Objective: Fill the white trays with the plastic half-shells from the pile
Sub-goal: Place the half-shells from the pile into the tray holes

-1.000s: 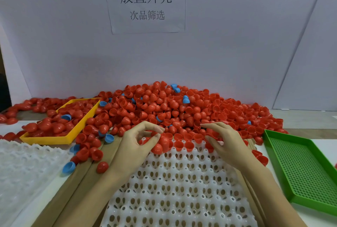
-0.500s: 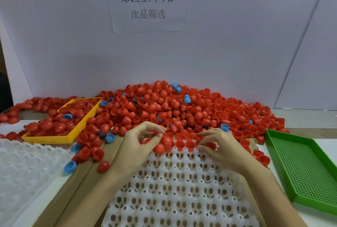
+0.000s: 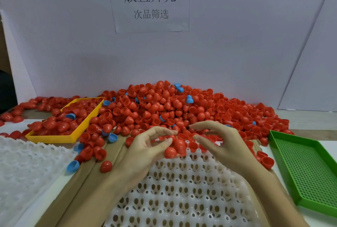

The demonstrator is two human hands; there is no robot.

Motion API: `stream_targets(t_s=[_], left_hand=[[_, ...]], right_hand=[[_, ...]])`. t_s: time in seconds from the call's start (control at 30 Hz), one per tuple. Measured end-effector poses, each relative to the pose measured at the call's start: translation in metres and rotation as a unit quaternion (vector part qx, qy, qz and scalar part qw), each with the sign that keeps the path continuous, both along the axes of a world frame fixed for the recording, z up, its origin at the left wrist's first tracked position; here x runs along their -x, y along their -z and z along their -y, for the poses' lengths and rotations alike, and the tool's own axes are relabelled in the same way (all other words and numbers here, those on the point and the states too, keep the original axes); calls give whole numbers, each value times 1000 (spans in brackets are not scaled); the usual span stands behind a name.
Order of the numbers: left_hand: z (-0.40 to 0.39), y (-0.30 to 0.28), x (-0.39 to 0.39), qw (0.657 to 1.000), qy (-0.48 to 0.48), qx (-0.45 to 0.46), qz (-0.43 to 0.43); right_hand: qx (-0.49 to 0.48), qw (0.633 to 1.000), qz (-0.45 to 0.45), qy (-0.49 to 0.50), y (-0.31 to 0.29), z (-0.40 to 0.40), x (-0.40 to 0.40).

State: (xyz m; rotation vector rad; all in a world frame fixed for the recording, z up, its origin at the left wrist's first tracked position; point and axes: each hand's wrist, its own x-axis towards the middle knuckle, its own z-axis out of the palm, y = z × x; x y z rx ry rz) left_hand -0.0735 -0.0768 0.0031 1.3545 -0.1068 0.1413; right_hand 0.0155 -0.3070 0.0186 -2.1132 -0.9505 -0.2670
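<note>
Paper sign [image 3: 148, 2] (on wall), 放置外壳, 次品筛选

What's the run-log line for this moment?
left hand: holds red half-shell | right hand: open, empty | white tray: far row filled

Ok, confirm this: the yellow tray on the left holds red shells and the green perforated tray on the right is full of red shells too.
Not quite. The head view shows the green perforated tray holding no shells at all; red shells only lie beside its far corner. The yellow tray on the left does hold red shells, with a blue one among them.
</note>
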Motion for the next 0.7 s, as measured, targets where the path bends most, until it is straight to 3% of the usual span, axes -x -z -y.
stream_targets(t_s=[0.1, 0.2, 0.37, 0.5, 0.63, 0.7], left_hand=[[4, 2, 2, 1000, 20, -17, 7], [5, 2, 2, 999, 16, -30, 8], [3, -2, 2, 1000, -1, -17, -7], [-2, -4, 1, 999, -9, 23, -20], [-4, -6, 0, 998, -15, 46, -43], [-4, -8, -1, 995, -7, 73, -71]], right_hand=[[-17, 996, -55, -68, 2, -18, 16], [-40, 998, -31, -31, 5, -22, 18], [-116, 989, -94, -15, -1, -13, 11], [-126, 984, -127, -3, -3, -4, 4], [-149, 968, -192, 64, -4, 15, -10], [-119, 972, -179, 99, -4, 31, -18]])
